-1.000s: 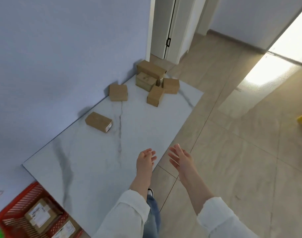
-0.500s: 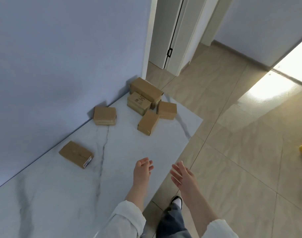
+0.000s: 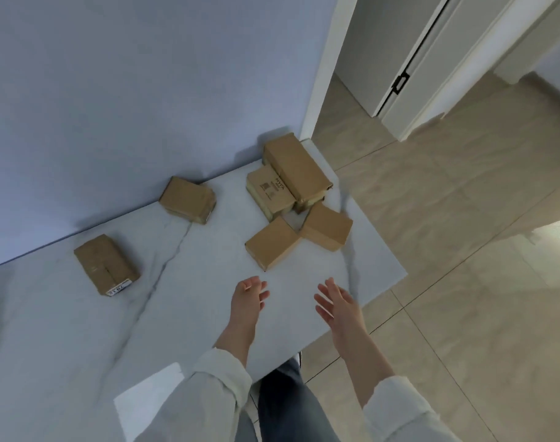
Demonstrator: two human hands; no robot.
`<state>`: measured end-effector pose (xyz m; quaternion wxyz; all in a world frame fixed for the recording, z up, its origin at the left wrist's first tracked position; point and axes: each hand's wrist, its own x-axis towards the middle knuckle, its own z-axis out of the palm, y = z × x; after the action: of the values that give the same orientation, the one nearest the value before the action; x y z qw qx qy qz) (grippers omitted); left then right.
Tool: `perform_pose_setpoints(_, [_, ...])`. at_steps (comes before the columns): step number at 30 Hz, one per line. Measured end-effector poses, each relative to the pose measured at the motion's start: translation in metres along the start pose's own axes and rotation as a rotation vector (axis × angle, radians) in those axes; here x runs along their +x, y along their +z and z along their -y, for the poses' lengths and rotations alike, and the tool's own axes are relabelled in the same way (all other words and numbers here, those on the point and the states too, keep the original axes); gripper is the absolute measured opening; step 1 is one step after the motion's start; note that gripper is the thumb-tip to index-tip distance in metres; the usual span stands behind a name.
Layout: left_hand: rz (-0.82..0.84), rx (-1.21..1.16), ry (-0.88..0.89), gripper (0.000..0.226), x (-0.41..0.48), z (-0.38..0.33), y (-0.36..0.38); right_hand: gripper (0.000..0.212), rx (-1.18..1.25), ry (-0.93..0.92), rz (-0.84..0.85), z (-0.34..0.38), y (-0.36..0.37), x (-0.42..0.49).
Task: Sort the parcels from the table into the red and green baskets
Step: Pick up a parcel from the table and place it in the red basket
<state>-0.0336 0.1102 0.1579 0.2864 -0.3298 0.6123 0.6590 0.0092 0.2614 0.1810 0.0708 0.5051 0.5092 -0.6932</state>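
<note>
Seen from above: a white marble-patterned counter [image 3: 81, 330] set against a pale blue wall [image 3: 128, 90]. Six brown cardboard parcels on it, none in hand. Toward 12 o'clock, at the counter's far corner, a cluster of four: a long parcel [image 3: 296, 169] lying partly over a printed parcel [image 3: 270, 193], both touching; just below them a plain parcel [image 3: 272, 242] and another plain parcel [image 3: 326, 231], corners meeting. At 11 o'clock, close to the wall, a lone parcel [image 3: 187, 199], well apart from the cluster. At 9 o'clock, a taped parcel [image 3: 104, 263] with a white label on its near end, also alone.

Left hand [image 3: 246, 298] out over the counter at 6 o'clock from the cluster, palm down, fingers [image 3: 256, 283] loosely apart, gripping nothing, near the plain parcel but not touching. Right hand [image 3: 337, 304] beside it over the counter's edge, open, fingers [image 3: 328, 293] spread, empty. White sleeves on both arms; blue jeans [image 3: 288, 409] below. Beige tiled floor [image 3: 463, 282] toward 3 o'clock, a white door [image 3: 409, 68] toward 1 o'clock. Neither basket in view.
</note>
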Motion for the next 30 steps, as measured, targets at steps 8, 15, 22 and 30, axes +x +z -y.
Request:
perform_pose_setpoints(8, [-0.165,-0.131,-0.027,0.027,0.024,-0.023,0.014,0.041,-0.29,0.011,0.105,0.046,0.031,0.052])
perform_pose_setpoints(15, [-0.107,-0.193,-0.085,0.054,0.083,-0.018,0.027,0.055,-0.634,-0.122,0.152,0.063,0.054,0.119])
perform_pose_setpoints(22, [-0.247,-0.218,-0.192,0.072,0.194,0.021,0.04,0.076,-1.144,-0.4,0.266,0.033,0.114,0.239])
perform_pose_setpoints(30, [-0.308,-0.354,-0.129,0.047,0.204,0.031,0.048,0.071,-1.095,-0.427,0.302,0.007,0.121,0.255])
